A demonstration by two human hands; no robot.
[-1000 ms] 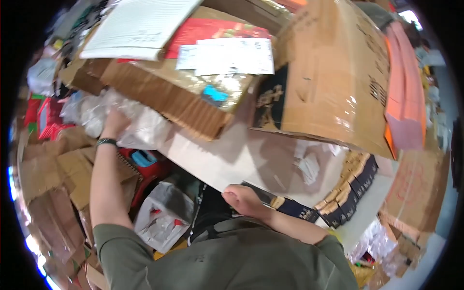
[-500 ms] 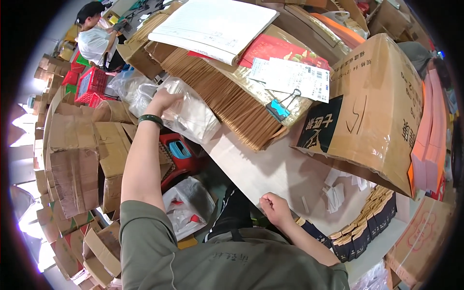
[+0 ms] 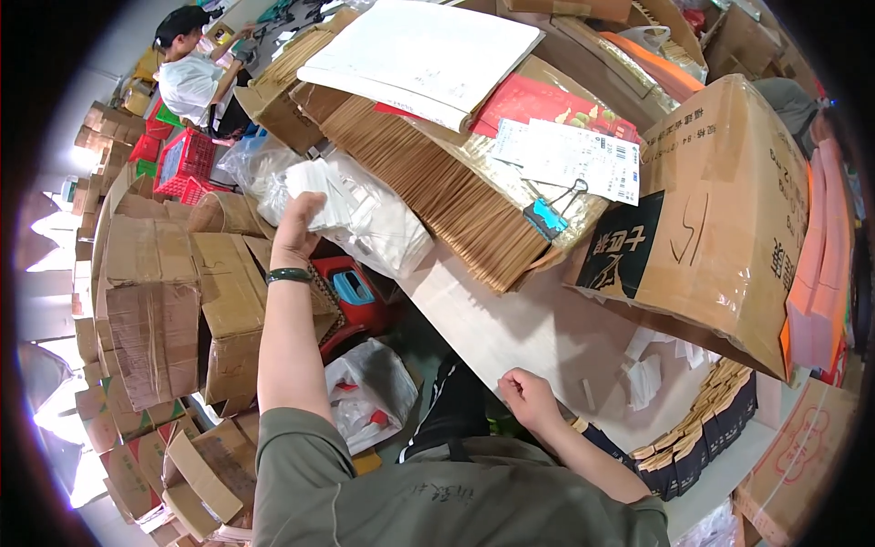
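My left hand (image 3: 299, 224) is closed round a bundle of white paper strips (image 3: 326, 190), held just above a clear plastic bag (image 3: 390, 235) with white contents. The bag lies at the table's left edge, against a tall stack of brown kraft paper pieces (image 3: 428, 196). My right hand (image 3: 529, 396) is curled into a loose fist by the near edge of the white table (image 3: 510, 319); nothing shows in it. Several loose white paper strips (image 3: 645, 378) lie on the table to its right.
A curved row of black-and-tan packets (image 3: 697, 438) stands at the right. Behind it sits a large open carton (image 3: 720, 191). A notebook (image 3: 424, 55) and clipped labels (image 3: 583, 159) top the stack. Cardboard boxes (image 3: 150, 301) crowd the left. A co-worker (image 3: 190, 77) is at far left.
My left hand has come up out of the plastic bag with a bundle of white paper strips in its grip. The right fist stays by the table edge. The view has shifted slightly.
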